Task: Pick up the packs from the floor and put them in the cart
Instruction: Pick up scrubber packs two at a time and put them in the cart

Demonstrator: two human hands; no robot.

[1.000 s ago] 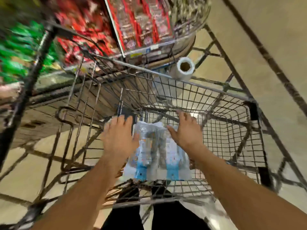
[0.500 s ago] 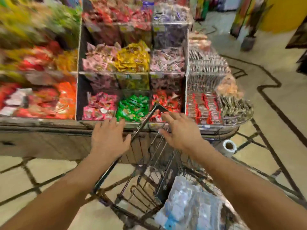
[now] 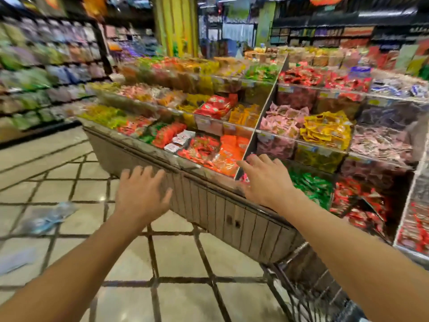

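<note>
Both my hands are raised in front of me with nothing in them. My left hand (image 3: 141, 194) has its fingers spread over the tiled floor. My right hand (image 3: 267, 180) is open too, in front of the snack display. A clear pack with blue labels (image 3: 47, 218) lies on the floor at the left, blurred. Another pale pack (image 3: 16, 261) lies nearer the left edge. Only a corner of the wire cart (image 3: 308, 287) shows at the bottom right; what is inside it is hidden.
A tiered display stand (image 3: 209, 201) full of coloured snack packets stands directly ahead and to the right. Stocked shelves (image 3: 46, 73) line the left aisle. Tiled floor (image 3: 181, 263) runs between me and the stand.
My hands let go of the pack laid in the cart and rose open. My view swung up and left, off the cart, bringing the floor packs at the left into sight.
</note>
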